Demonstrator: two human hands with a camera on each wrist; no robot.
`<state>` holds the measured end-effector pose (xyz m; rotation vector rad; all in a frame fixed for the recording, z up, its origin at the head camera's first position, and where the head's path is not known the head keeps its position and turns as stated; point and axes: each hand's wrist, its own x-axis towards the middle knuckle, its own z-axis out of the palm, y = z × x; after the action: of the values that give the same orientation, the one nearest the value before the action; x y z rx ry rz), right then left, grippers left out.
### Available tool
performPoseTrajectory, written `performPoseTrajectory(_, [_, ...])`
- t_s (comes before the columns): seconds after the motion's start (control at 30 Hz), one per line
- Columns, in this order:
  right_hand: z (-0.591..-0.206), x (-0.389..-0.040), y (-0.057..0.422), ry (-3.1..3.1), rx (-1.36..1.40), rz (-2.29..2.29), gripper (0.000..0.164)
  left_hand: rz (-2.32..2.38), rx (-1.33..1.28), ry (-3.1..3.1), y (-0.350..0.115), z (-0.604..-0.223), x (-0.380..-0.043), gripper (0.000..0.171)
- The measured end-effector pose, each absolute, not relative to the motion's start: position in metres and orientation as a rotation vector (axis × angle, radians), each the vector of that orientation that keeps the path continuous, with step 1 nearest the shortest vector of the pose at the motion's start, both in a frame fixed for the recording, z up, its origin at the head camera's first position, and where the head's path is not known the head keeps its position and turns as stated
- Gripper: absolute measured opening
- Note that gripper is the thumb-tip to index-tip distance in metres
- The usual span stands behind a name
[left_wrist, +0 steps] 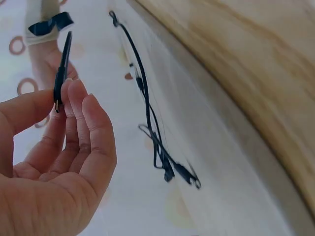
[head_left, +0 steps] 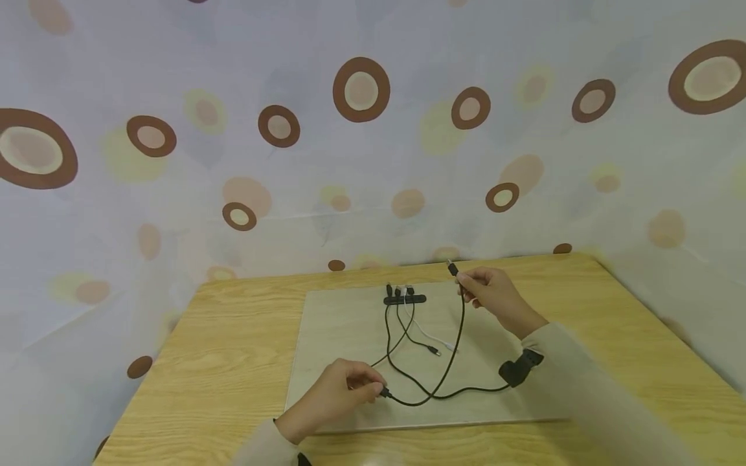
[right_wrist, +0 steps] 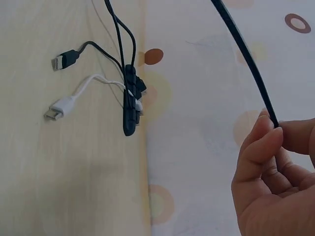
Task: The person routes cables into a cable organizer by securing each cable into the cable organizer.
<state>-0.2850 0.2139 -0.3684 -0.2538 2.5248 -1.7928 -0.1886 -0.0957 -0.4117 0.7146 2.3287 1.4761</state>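
Observation:
My right hand pinches a black USB cable just below its plug, which points up to the left above the board's far right. The cable hangs in a loop from there to my left hand, whose thumb and fingers pinch the other connector. In the left wrist view that small connector shows its metal tip between thumb and fingertips. Only the cord shows at the right fingertips in the right wrist view. Between the hands, farther back, a black cable holder grips several cables, one of them white.
A pale board lies on the wood-grain table. Loose ends on it include a white plug and a black plug. A patterned cloth hangs behind. My right wrist carries a black strap device.

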Motion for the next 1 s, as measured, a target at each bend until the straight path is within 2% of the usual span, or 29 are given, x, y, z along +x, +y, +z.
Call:
performPoseTrajectory(0.17, [-0.388, -0.303, 0.207, 2.429, -0.233, -1.754, 0.03, 1.479, 0.667, 2.407, -0.108, -0.408, -0.195, 0.021])
performPoseTrajectory(0.5, [-0.423, -0.332, 0.188, 2.338, -0.073, -1.816, 0.031, 1.449, 0.575, 2.577, -0.13, -0.399, -0.199, 0.018])
performPoseTrajectory(0.83, [-0.446, -0.35, 0.166, 2.796, 0.016, -1.488, 0.021, 1.46, 0.515, 2.602, -0.129, -0.374, -0.187, 0.012])
performPoseTrajectory(1.0, [-0.45, -0.352, 0.154, 2.848, 0.075, -1.456, 0.019, 1.465, 0.508, 2.604, -0.132, -0.383, -0.192, 0.012])
